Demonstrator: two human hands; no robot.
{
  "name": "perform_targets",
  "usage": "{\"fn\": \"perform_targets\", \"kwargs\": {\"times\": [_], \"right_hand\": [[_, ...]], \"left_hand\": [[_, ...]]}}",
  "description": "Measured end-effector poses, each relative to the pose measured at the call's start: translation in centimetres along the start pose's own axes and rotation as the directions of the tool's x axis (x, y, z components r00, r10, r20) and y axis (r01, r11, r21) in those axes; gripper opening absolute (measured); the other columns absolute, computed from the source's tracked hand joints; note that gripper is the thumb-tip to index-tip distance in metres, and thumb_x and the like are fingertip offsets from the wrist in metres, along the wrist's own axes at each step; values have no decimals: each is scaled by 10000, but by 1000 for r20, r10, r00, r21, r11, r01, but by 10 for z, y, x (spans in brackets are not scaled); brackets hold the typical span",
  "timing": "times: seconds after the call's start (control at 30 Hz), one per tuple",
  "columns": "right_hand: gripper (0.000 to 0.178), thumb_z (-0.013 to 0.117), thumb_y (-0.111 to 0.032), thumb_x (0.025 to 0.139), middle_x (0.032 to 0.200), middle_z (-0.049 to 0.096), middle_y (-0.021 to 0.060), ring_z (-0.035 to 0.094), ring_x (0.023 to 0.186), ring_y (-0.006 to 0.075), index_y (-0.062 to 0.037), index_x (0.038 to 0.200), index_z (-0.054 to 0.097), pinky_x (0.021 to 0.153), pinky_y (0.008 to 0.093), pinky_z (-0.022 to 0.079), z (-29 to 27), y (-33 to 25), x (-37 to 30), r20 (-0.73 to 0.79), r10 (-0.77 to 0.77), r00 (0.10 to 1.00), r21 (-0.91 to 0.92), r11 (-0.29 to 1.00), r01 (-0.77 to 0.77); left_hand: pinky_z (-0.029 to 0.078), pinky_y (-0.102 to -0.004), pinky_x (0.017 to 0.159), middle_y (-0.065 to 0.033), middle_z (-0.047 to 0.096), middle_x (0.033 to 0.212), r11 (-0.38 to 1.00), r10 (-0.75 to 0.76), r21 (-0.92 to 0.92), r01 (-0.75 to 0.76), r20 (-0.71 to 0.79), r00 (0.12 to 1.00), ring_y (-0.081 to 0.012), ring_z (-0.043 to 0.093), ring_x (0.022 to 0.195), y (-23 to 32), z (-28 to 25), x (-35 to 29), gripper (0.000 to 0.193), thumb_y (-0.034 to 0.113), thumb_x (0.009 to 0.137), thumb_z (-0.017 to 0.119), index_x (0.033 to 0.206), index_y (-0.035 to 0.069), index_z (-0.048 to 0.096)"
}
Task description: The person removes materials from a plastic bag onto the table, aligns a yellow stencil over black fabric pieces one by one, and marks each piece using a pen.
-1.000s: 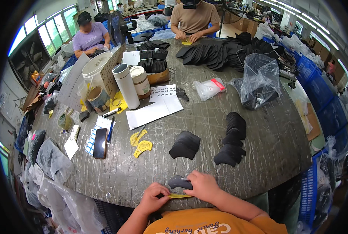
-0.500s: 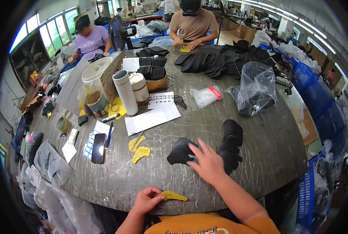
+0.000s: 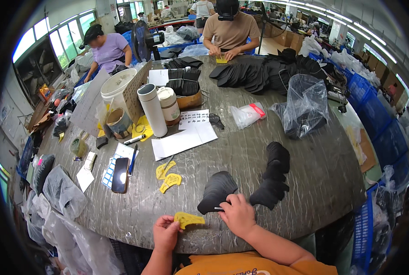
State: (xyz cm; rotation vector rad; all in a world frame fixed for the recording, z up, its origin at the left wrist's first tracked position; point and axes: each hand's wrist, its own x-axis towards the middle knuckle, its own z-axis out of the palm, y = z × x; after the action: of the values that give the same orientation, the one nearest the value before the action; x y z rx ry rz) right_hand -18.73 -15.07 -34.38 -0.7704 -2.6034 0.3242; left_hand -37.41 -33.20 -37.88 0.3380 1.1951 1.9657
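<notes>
Left hand (image 3: 166, 230) pinches a yellow template (image 3: 189, 220); right hand (image 3: 239, 215) (gripping a pale stick (image 3: 218, 208)) touches black pieces (image 3: 217, 189).

On the worktop (image 3: 126, 211), a stack of pieces (image 3: 218, 188) lies left of a row of pieces (image 3: 276, 174). Left of the stack lie two cut-outs (image 3: 171, 180), then a pen (image 3: 133, 159) and a phone (image 3: 120, 175). Behind the cut-outs stand a flask (image 3: 152, 111) and a jar (image 3: 169, 105); a bag (image 3: 304, 106) sits behind the row.
</notes>
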Motion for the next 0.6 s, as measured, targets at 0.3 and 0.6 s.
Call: {"fn": "perform_targets", "kwargs": {"times": [0.3,0.6], "right_hand": [[291,769,-227,738,922,558,55,608,860,250,-82,947,629,662,377,526,-11,-19,-41,119,6,993,186,982,-28],[285,780,-264,756,889,600,46,639,822,261,-101,967,678,666,387,535,-7,-20,-55,117,34,992,275,959,-66]], "left_hand": [[542,-246,577,-96,677,830,932,-19,351,87,-194,981,-131,641,659,17,19,-2,179,-34,843,698,1005,-24,624],[527,-386,681,-145,631,843,268,51,910,-318,316,947,-321,641,772,0,58,-15,281,145,751,802,992,18,729]]}}
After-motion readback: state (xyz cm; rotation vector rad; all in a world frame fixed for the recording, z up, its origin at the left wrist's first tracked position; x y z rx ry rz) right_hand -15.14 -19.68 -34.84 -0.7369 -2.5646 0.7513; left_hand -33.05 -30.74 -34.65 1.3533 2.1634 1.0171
